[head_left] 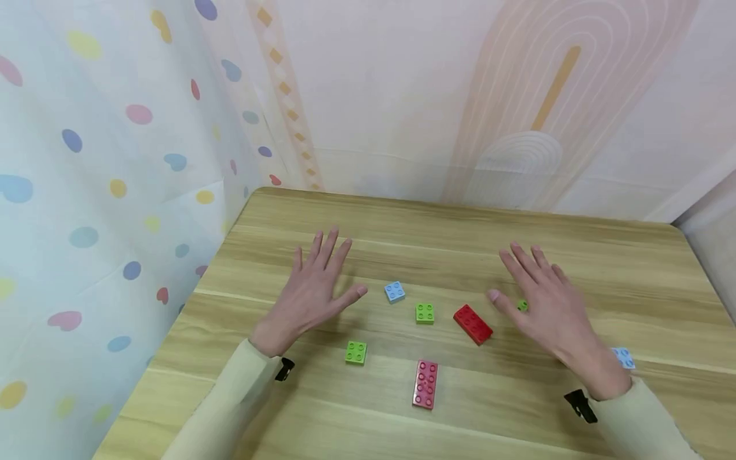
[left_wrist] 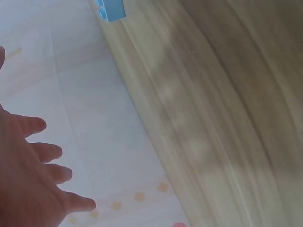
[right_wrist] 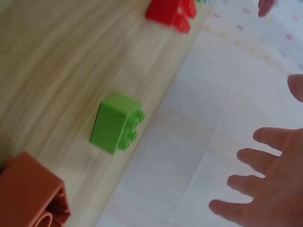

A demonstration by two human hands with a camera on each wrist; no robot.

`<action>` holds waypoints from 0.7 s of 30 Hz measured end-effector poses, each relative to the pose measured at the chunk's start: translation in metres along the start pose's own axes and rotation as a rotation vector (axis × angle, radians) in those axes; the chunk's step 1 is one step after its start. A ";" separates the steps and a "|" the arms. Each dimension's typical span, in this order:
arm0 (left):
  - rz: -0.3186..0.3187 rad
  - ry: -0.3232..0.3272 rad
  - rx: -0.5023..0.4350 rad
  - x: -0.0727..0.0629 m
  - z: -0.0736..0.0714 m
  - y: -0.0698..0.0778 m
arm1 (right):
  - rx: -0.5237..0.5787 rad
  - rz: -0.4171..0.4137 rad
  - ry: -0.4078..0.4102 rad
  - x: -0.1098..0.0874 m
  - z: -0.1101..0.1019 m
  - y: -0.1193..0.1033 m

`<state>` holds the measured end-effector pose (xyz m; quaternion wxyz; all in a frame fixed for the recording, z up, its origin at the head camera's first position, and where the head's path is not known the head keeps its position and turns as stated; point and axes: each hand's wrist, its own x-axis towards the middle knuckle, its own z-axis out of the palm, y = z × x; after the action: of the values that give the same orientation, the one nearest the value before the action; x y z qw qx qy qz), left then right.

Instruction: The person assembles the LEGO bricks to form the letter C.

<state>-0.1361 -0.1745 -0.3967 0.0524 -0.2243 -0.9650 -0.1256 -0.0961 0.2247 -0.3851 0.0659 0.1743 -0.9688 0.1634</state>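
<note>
At the middle of our clock lies the central green brick [head_left: 425, 314], studs up on the surface [head_left: 402, 246]. From it we find the blue brick [head_left: 394, 292] near at 10 o'clock, the left green brick [head_left: 356, 352] at 8, the pink brick [head_left: 425, 384] at 6 and the red brick [head_left: 473, 324] at 3. Farther toward 3 are the far green brick [head_left: 522, 305] and the second blue brick [head_left: 623, 358], both partly hidden by the right arm. The right wrist view adds an orange brick [right_wrist: 31, 191] at its 8 o'clock edge.

Our left hand [head_left: 308, 291] is toward 9, our right hand [head_left: 549, 313] toward 3; each grip is spread, pinching nothing.

We make out no brick joined to another, so we judge any gripping or joining is left undone; whether this is a start or a finish, we cannot tell.
</note>
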 end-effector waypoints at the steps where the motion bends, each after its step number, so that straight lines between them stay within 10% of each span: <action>1: 0.008 0.001 -0.003 -0.002 -0.001 0.000 | 0.010 -0.023 0.014 -0.001 0.001 -0.002; 9: 0.097 -0.016 -0.019 -0.018 -0.001 -0.006 | 0.053 -0.298 0.086 -0.005 0.017 -0.020; 21: 0.227 -0.054 -0.067 -0.027 0.004 -0.012 | 0.136 -0.693 -0.024 -0.011 0.035 -0.036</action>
<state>-0.1179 -0.1950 -0.4074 0.0329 -0.3372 -0.9296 -0.1450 -0.0750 0.1846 -0.4098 0.0945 0.4986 -0.8396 0.1936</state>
